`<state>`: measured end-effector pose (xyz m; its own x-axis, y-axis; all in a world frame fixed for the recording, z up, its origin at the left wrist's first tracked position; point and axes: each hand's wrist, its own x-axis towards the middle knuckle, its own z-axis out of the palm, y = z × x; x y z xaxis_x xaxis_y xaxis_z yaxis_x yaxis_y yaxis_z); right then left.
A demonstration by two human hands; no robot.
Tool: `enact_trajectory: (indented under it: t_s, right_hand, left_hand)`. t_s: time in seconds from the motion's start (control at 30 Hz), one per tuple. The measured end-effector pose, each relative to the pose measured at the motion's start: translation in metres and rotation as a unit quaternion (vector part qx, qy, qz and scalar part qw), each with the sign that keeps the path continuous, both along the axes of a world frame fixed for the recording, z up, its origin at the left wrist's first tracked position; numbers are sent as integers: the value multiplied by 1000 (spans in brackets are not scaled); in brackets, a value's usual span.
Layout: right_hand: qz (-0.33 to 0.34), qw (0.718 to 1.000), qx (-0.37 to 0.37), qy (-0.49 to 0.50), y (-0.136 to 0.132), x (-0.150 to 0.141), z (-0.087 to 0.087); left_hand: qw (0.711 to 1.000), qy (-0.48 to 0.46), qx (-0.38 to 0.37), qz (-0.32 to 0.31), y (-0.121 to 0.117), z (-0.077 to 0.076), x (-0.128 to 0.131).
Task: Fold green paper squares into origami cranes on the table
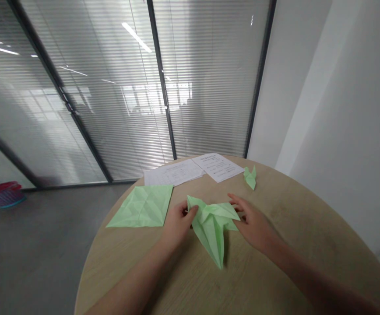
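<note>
A light green sheet of origami paper (213,225), partly folded with raised creases and a long point toward me, is between my hands just above the table. My left hand (178,222) pinches its left corner, thumb on top and fingers partly hidden underneath. At the paper's right corner is my right hand (251,223), with its thumb and some fingers around the edge and the index finger stretched out above. Some of the right fingertips are hidden by the paper.
A creased green square sheet (144,205) lies flat on the round wooden table (275,192) to the left. Printed white papers (218,166) rest at the far edge, beside a small folded green origami figure (250,177). A red-rimmed basket (4,194) stands on the floor at left.
</note>
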<state>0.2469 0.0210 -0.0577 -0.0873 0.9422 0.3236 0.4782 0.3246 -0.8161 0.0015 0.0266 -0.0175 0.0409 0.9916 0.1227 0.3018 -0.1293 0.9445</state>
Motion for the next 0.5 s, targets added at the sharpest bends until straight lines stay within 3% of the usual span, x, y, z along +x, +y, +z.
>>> enact_trajectory:
  t_s: [0.23,0.5]
  right_hand:
    - [-29,989,50,-133,7,12,13]
    - [-9,970,86,-228,-8,-1,24]
  left_hand:
    - [997,-62,-43,15,0,4,0]
    - [989,-114,-87,20,0,-1,0]
